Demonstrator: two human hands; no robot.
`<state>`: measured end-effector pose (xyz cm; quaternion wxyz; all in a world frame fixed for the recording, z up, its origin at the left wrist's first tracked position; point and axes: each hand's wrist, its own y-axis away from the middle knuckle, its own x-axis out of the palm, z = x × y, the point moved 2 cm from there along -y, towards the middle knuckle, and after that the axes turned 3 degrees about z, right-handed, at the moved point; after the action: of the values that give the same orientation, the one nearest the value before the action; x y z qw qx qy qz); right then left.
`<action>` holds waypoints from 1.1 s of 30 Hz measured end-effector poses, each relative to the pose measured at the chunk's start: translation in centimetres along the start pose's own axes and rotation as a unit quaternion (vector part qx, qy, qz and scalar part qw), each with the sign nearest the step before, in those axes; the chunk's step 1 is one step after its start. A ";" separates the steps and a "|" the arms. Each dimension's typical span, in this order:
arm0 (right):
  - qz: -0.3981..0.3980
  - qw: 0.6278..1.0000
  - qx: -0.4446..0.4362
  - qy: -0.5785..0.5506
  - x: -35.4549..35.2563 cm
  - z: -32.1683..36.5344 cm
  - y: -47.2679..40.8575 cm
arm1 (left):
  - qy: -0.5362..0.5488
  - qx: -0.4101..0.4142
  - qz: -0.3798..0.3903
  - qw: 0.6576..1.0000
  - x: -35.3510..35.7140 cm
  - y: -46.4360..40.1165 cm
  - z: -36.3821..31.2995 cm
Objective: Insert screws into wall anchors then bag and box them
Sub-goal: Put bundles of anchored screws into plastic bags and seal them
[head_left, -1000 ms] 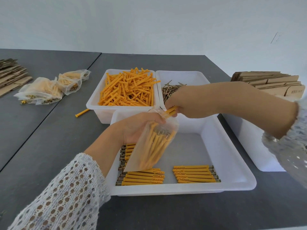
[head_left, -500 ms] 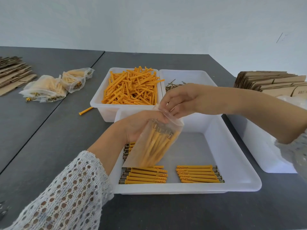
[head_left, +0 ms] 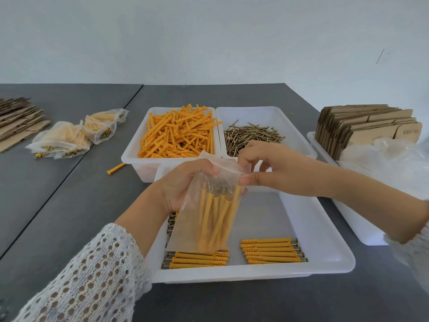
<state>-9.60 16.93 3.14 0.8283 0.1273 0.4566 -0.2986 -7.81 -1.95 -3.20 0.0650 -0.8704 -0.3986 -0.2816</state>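
Dark grey table (head_left: 69, 205) fills the lower frame. Front white tray (head_left: 325, 252), centre-bottom, holds two rows of assembled anchors (head_left: 269, 251). Behind it, anchor bin (head_left: 137, 145) full of loose orange anchors (head_left: 178, 133); screw bin (head_left: 287, 122) to its right with brass screws (head_left: 250, 135). Right edge: flat cardboard boxes (head_left: 366, 126) standing in a bin, faint print unreadable. Upper left: filled bags (head_left: 69, 138) and more flat cardboard (head_left: 18, 119). Centre: clear bag (head_left: 206, 219) of anchors held above the front tray; left hand (head_left: 183, 184) grips its top left, right hand (head_left: 264, 168) pinches the top right edge. One stray anchor (head_left: 116, 168) lies on the table left of the anchor bin.
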 end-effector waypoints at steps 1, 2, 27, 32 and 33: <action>-0.020 1.000 0.001 -0.014 -0.1 0.1 0.0 | 0.009 -0.002 0.005 1.000 0.1 0.1 0.0; -0.044 0.999 0.005 -0.030 -0.1 0.1 0.0 | 0.022 -0.004 0.015 1.000 0.1 0.2 0.0; -0.230 0.951 0.058 -0.200 0.2 -5.6 1.3 | -0.302 0.146 -0.219 0.916 -0.2 -3.6 2.4; -0.287 0.942 0.113 -0.133 1.9 -6.6 3.2 | -0.300 0.154 -0.222 0.915 -0.2 -4.0 2.6; -0.291 0.941 0.121 -0.124 1.9 -6.9 3.6 | -0.292 0.154 -0.226 0.916 -0.3 -3.9 2.6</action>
<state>-11.30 22.36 -2.47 0.7335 0.0503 0.3274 -0.5935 -9.69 1.37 -5.96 0.0132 -0.7797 -0.6246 0.0425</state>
